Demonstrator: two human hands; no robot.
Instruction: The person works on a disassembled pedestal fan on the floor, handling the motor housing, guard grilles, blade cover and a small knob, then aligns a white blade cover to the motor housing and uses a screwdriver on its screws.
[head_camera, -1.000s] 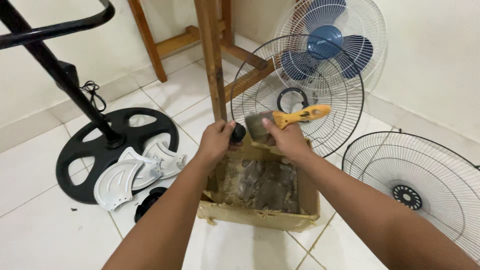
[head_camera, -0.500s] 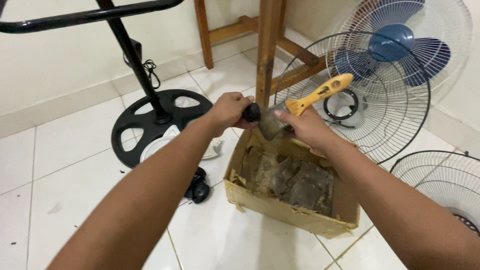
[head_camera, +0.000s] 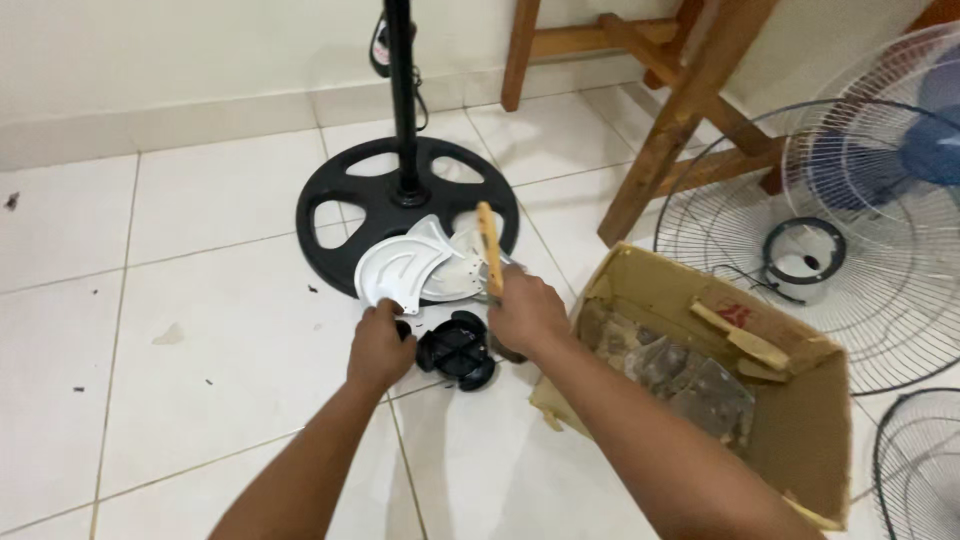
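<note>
My right hand (head_camera: 525, 315) grips a brush with a yellow handle (head_camera: 489, 245), the handle sticking upward. My left hand (head_camera: 380, 345) is closed around a small black part that shows only at its fingertips, just left of a black round cap (head_camera: 458, 350) lying on the tiled floor. Both hands hover over the floor beside white plastic fan covers (head_camera: 415, 265), which lean on the black round fan base (head_camera: 345, 200).
An open cardboard box (head_camera: 800, 420) with dark scraps inside lies to my right. Wire fan grilles (head_camera: 800, 210), a blue-bladed fan (head_camera: 925, 150) and wooden stool legs (head_camera: 680, 120) stand behind it. The fan pole (head_camera: 400, 90) rises from the base.
Both hands have moved left, away from above the box and down to the floor by the black cap and white covers. The view has swung left with them.
</note>
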